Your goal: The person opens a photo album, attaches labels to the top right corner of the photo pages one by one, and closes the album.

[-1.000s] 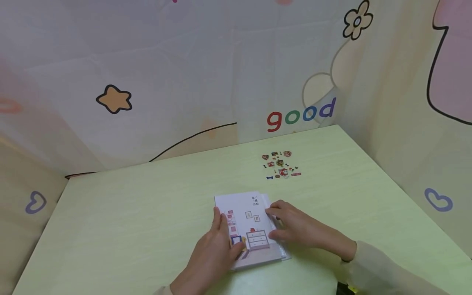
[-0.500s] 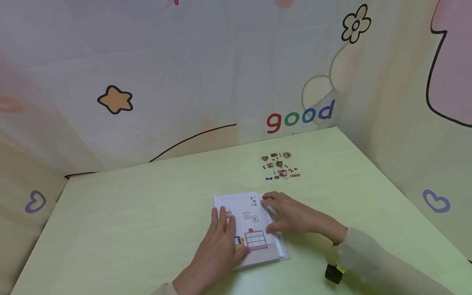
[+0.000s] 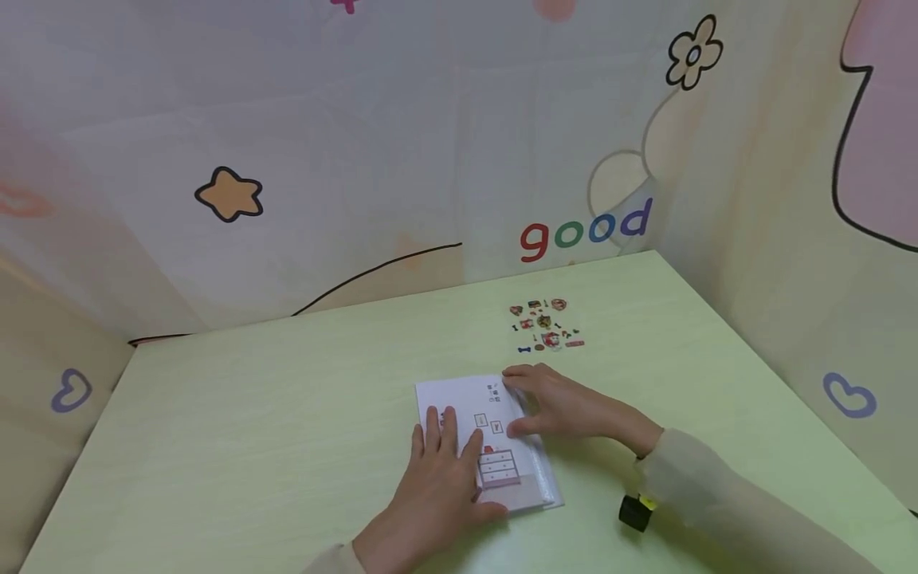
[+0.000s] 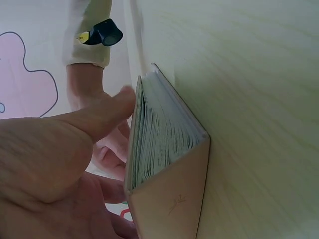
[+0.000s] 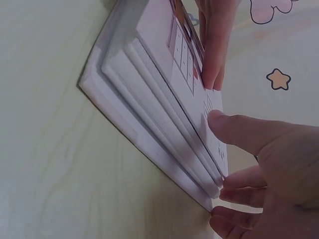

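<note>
White, with line-drawn furniture printed on it, is the cover of the thick rectangular book [image 3: 505, 442] lying flat between my hands on the pale green table [image 3: 287, 414]. My left hand [image 3: 437, 482] spreads across the left part of the cover, fingers straight and apart, gripping nothing. My right hand [image 3: 562, 402] takes the far right corner, thumb on the cover and the other fingers bent against the edge. How firmly it pinches, I cannot tell.

Down the right side, the white page layers [image 5: 154, 119] stand apart in thick bands, and the back cover juts out beyond them. That looks like the weak spot: my fingertips lie across more than one band, so a lift here could bring up a clump of leaves, or the cover alone. Too much weight from my left palm during a pull could crease something near the spine; too little, and the whole book might skid or turn on the table.

Past its far edge, near but not touching, lies a flat cluster of small red, blue and brown sticker-like pictures [image 3: 544, 321]. A hard push away from me could run the book into it.
</note>
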A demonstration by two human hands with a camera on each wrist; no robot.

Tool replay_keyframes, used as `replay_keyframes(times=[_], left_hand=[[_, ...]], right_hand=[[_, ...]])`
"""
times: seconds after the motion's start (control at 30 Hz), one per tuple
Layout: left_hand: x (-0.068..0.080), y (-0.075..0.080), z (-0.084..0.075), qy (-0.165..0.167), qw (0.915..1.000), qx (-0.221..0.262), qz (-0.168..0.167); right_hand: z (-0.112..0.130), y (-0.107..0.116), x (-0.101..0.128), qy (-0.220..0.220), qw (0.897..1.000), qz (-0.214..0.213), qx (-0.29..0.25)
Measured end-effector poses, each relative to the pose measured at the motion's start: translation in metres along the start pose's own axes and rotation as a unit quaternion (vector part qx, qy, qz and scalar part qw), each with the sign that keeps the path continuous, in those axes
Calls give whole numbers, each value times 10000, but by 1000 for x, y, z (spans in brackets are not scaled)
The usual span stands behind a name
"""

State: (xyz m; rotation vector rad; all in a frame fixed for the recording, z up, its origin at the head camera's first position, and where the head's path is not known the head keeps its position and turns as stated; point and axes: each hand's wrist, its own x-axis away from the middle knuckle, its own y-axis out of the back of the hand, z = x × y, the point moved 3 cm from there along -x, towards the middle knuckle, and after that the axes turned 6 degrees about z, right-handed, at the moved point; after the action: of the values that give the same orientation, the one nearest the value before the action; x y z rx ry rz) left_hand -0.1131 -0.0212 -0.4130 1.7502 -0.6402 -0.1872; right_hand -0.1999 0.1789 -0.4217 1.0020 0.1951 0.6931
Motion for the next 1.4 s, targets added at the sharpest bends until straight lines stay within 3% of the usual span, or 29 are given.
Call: replay_keyframes(times=[0.27,0.53,0.8,1.07,1.4], left_hand=[[0,-3,-3,31,10000,-40,66],[-2,-7,-10,10,9979,-646,-8],[-3,-6,-19,-155,9972,-733,40],[0,-4,-21,-133,9995,-295,8],[7,1,-23,-286,9991,232,-189]], right_hand=[[-5,-1,-5,-20,9998,-141,-142],[-6,-1,-9,138,9993,-269,-211],[-7,-1,-12,66,9978,-316,-572],[-5,1,-11,-164,9948,-342,-941],[-5,0,-12,177,9919,-341,-1213]])
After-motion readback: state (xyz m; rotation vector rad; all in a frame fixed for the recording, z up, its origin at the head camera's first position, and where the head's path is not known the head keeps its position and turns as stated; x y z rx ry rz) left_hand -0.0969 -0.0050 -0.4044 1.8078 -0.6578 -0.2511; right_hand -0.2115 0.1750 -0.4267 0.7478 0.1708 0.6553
